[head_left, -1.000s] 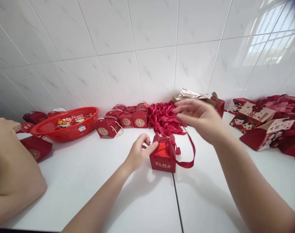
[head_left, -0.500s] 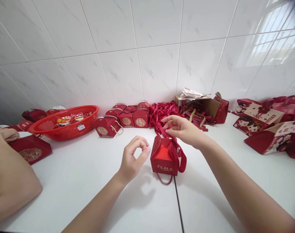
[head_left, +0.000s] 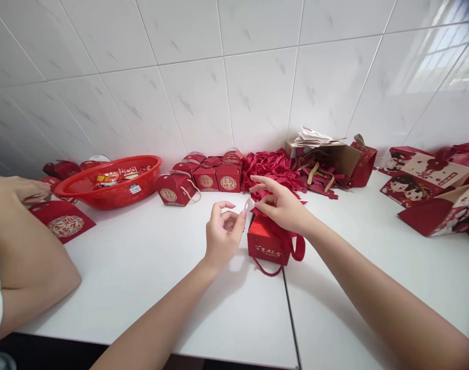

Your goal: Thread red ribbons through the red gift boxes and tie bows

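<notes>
A small red gift box with gold lettering stands in front of me, one flap raised so that its pale inner side shows. At its left, my left hand is curled with the thumb at the raised flap. My right hand reaches over the top from the right, its thumb and fingertips at the same flap. A red ribbon loops down the box's right side, and a red cord handle hangs at its front.
Behind lie red ribbons and an open carton. Several closed red boxes stand left of them, beside a red basket of packets. Another person's arm handles a red box at left. Printed boxes lie right.
Both hands have come together at the box's flap, which now tilts up between them. The view has shifted slightly. At left, the other person's hand and box have moved.
</notes>
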Demonstrator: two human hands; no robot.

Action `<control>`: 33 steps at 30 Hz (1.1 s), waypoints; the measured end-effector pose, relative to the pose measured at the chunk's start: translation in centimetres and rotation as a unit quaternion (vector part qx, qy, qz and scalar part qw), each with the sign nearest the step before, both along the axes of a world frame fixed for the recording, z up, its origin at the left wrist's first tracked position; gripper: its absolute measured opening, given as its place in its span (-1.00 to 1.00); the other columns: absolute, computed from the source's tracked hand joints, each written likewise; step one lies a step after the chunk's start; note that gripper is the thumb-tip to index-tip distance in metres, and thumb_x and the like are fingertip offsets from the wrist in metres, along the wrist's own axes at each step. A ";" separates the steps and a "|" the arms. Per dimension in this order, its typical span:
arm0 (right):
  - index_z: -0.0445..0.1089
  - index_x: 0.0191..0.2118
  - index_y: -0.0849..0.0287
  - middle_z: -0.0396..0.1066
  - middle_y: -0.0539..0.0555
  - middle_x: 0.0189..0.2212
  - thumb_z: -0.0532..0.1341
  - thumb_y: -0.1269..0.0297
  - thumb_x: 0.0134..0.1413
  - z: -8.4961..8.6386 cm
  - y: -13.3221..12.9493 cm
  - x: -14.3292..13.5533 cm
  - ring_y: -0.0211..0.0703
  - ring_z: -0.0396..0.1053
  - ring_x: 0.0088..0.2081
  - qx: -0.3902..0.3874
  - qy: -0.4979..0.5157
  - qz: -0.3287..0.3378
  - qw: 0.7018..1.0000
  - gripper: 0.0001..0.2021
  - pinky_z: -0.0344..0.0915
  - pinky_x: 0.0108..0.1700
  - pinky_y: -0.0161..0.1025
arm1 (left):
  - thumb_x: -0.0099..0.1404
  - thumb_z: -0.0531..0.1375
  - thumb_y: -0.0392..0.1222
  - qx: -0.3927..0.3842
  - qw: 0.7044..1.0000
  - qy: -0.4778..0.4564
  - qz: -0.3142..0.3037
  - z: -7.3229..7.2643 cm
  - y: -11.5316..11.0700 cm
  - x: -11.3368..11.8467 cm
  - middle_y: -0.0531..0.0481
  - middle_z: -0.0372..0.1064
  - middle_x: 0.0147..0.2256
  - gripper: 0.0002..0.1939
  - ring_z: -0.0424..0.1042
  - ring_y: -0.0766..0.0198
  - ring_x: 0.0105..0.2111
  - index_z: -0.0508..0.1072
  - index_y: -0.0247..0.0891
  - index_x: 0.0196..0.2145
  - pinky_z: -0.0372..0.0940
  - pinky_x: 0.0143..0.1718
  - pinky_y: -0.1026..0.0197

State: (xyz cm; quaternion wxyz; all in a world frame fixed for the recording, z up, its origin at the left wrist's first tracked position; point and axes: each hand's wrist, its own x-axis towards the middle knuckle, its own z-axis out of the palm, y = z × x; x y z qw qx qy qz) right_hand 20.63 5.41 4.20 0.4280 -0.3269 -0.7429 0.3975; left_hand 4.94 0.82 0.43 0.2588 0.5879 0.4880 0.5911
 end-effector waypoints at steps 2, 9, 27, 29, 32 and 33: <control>0.10 0.16 0.09 0.29 0.12 -0.03 0.11 0.49 -0.02 -0.2 0.0 -0.4 -0.38 0.33 -0.46 0.009 0.011 -0.010 1.000 -0.43 0.36 -0.28 -0.24 | 0.20 0.20 -0.09 0.004 1.000 0.001 -0.003 -0.1 -0.1 0.1 0.18 0.32 -0.59 -0.72 0.34 0.36 -0.55 0.16 -0.15 -0.24 0.28 -0.48 0.35; 0.12 0.12 0.12 0.31 0.13 -0.06 0.13 0.47 -0.05 0.0 0.0 -0.8 -0.36 0.36 -0.46 0.008 0.037 -0.036 0.999 -0.45 0.39 -0.22 -0.19 | 0.19 0.22 -0.12 0.022 1.000 0.015 -0.014 -0.1 -0.8 0.7 0.18 0.32 -0.58 -0.72 0.34 0.37 -0.55 0.17 -0.17 -0.24 0.27 -0.48 0.36; 0.01 0.18 0.13 0.31 0.16 -0.09 0.12 0.45 0.00 0.1 -1.6 -1.5 -0.18 0.38 -0.26 0.125 -0.059 -0.086 0.987 -0.41 0.38 -0.19 -0.15 | 0.27 0.00 0.01 -0.171 0.967 -0.014 -0.187 0.7 1.6 -0.7 0.11 0.22 -0.47 -0.78 0.33 0.32 -0.46 0.16 -0.18 -0.39 0.35 -0.47 0.25; 0.07 0.16 0.16 0.32 0.17 -0.08 0.14 0.39 0.03 0.8 -1.8 -1.1 -0.12 0.35 -0.15 0.177 -0.075 -0.121 0.974 -0.46 0.34 -0.11 -0.12 | 0.25 -0.01 -0.04 -0.208 0.958 0.169 -0.104 1.2 2.1 -2.6 0.06 0.30 -0.47 -0.81 0.37 0.25 -0.40 0.21 -0.19 -0.41 0.34 -0.33 0.17; 0.18 0.09 0.18 0.36 0.17 -0.09 0.13 0.32 0.07 2.7 -1.8 0.3 -0.11 0.34 -0.11 0.216 -0.076 -0.171 0.958 -0.57 0.31 -0.09 -0.14 | 0.04 0.18 -0.18 -0.247 0.925 0.289 0.015 1.6 2.6 -6.4 -0.07 0.32 -0.51 -0.81 0.37 -0.02 -0.28 0.22 -0.23 -0.60 0.22 -0.16 -0.09; 0.24 0.03 0.17 0.38 0.15 -0.11 0.13 0.31 0.08 3.5 -1.7 1.0 -0.11 0.35 -0.12 0.216 -0.091 -0.184 0.955 -0.64 0.30 -0.11 -0.16 | -0.03 0.21 -0.22 -0.252 0.919 0.299 0.051 1.7 2.6 -7.5 -0.13 0.33 -0.49 -0.77 0.35 -0.14 -0.20 0.19 -0.24 -0.65 0.16 -0.12 -0.17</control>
